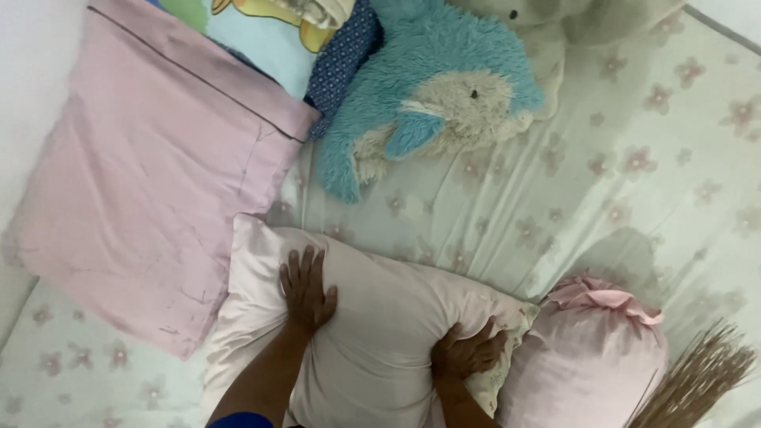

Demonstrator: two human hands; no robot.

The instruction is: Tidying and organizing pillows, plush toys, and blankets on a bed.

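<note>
A soft, pale pink pillow (372, 333) is seen at the bottom middle of the frame, lying on a bed sheet with small pink flowers (602, 158). The left hand (305, 287) is laid flat on the upper left part of this pillow, with its fingers spread a little. The right hand (466, 351) is curled over the pillow's right edge, and the cloth there is squeezed in its fingers. Just beside that edge, at the lower right, a round pink bolster with a gathered, frilly end (587, 357) is seen. A bundle of thin brown broom sticks (701, 376) is found at the far lower right. A big flat pink pillow (151, 166) is placed at the left, touching the pale one. Farther up, in the top middle, a fluffy blue and cream toy dolphin (432, 95) is laid on the sheet.
</note>
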